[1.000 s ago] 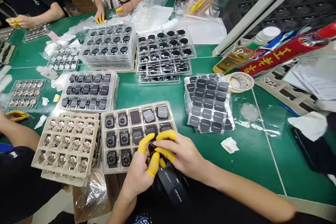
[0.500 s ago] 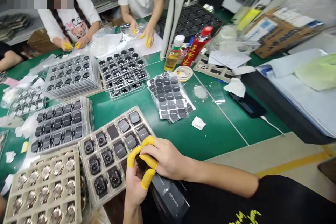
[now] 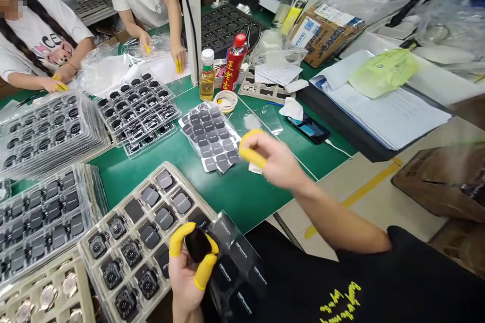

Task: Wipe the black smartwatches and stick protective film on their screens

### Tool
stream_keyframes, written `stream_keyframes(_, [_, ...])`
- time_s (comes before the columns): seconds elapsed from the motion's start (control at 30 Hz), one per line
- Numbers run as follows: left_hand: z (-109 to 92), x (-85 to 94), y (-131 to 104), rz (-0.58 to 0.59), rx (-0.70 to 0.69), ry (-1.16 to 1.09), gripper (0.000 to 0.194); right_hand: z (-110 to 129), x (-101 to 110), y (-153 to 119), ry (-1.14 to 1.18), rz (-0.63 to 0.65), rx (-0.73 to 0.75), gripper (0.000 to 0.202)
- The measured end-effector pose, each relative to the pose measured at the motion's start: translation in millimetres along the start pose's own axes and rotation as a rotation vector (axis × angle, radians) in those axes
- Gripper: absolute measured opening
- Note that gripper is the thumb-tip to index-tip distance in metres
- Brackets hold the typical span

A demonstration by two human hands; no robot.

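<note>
My left hand (image 3: 189, 267), with yellow finger cots, grips a smartwatch (image 3: 197, 245) by its edges, its glossy black face showing. It is over the near right corner of a beige tray (image 3: 166, 169) that holds watch bodies with bare backs and others covered by dark square stickers. My right hand (image 3: 278, 159) is raised to the right of the tray, thumb and finger pinched together; I cannot make out what is between them. Beside my left hand, a dark sheet of square stickers (image 3: 238, 262) lies across my lap. Beyond, more sticker sheets (image 3: 212, 136) lie stacked.
Stacked clear trays of dark parts (image 3: 56, 126) fill the left, with a tray of rose-gold watch cases (image 3: 47, 295) nearest. A bottle (image 3: 206, 78), a red can (image 3: 235, 63), a tape roll (image 3: 226, 102) and a phone (image 3: 308, 128) stand or lie farther back. Two co-workers sit opposite.
My right hand has left the watch and moved up and to the right. My left hand still holds the watch, its black face now exposed. The view has turned rightward.
</note>
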State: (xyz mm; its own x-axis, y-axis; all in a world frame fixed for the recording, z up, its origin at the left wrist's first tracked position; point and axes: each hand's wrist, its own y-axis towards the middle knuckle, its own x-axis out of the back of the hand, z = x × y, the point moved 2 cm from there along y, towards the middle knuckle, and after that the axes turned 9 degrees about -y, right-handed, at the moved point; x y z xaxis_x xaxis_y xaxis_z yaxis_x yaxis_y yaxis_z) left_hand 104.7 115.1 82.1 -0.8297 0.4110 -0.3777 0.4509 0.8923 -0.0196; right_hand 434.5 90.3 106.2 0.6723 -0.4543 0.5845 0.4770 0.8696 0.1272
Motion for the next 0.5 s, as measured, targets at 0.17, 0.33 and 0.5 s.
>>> stream_keyframes(0.17, [-4,-2.9,-4,0.006,-0.023,-0.049,0.057,-112,53,96,-0.247,0.006,-0.350,0.026])
stream_keyframes(0.33, [-16,0.9,8,-0.071,-0.137,0.052,0.051,-159,29,119,-0.486,-0.018,-0.502,0.045])
stream_keyframes(0.5, [-36,-7.0,30,-0.009,-0.236,0.057,0.050,-167,21,94,-0.633,-0.137,-0.466,0.058])
